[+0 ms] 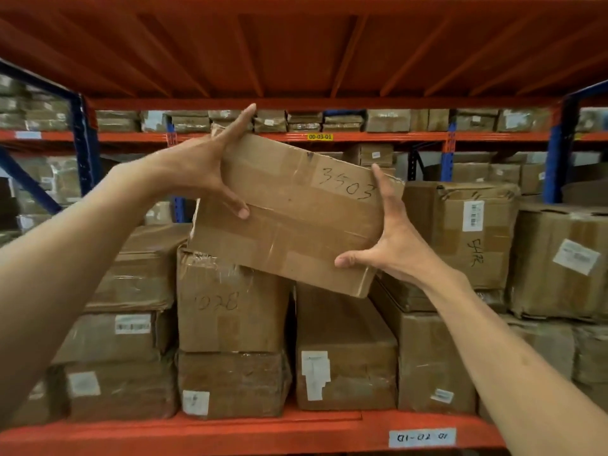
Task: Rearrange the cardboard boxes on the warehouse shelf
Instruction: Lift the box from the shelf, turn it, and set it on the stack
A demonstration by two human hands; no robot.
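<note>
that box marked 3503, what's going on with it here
A person is holding the box marked 3503 in both bare hands, in front of a warehouse shelf packed with cardboard boxes. The left hand grips its upper left end, fingers spread over the top edge and thumb on the front. The right hand grips its lower right end. The box is tilted, right end lower, and its lower left corner sits at the top of the box marked 1028; whether they touch is unclear.

The tilted box [296, 212] reads "3503" (handwritten), the yellow label [319, 136] on the far beam [378, 137] "00-03-01", the lower box [230, 301] "1028".
</note>
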